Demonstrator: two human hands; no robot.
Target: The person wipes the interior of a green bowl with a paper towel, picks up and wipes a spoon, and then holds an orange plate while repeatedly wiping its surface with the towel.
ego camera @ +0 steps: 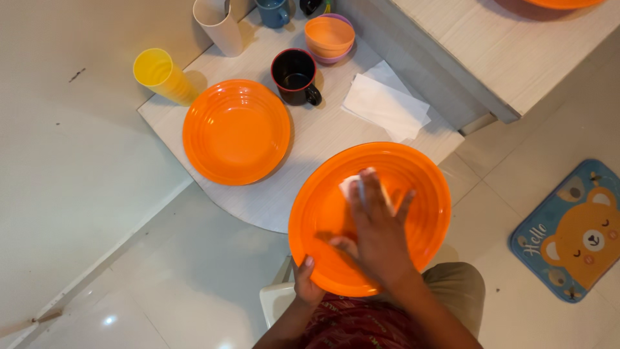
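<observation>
Meanwhile, an orange plate [413, 194] is gripped at its near-left rim by the left hand [305, 283], tilted up just beneath the right hand [378, 226], whose spread fingers are pressed on a white tissue [351, 185] against its face.

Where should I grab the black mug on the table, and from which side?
Probably by its handle. The black mug stands upright with the loop sticking out at its lower right, toward the white napkins, and that side is open. The orange plate lies close on its other side, so coming from the napkin side looks easiest.
</observation>
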